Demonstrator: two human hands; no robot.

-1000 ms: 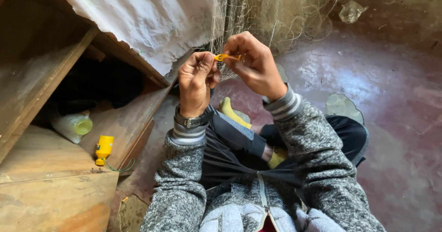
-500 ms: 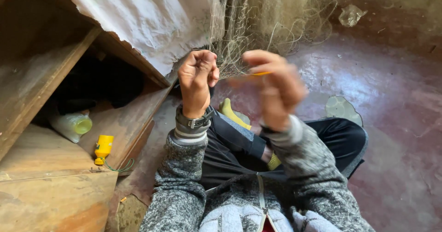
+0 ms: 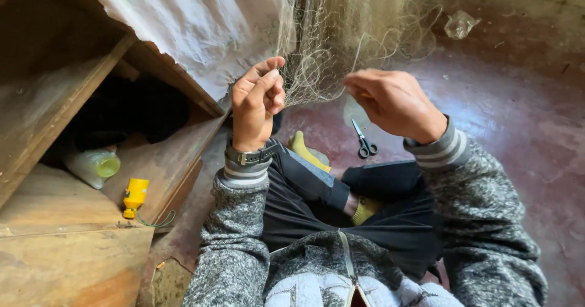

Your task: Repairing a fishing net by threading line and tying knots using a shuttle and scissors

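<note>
Left hand (image 3: 257, 103): raised, fingers curled closed, pinching strands of the fine net (image 3: 323, 51) at its fingertips.
Right hand (image 3: 393, 103): raised to the right, fingers bent around a small yellow tool that is mostly hidden.
Net: hangs from the far side, between and above both hands.
Scissors (image 3: 364, 141): lie on the reddish floor (image 3: 518, 118), below the right hand.
Yellow spool (image 3: 134, 197): on the wooden shelf (image 3: 55, 203) at left, beside a plastic bottle (image 3: 94, 165).

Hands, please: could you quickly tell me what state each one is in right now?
Left hand: fingers pinched shut on the fishing net.
Right hand: curled closed around a small yellow tool, mostly hidden.
</note>
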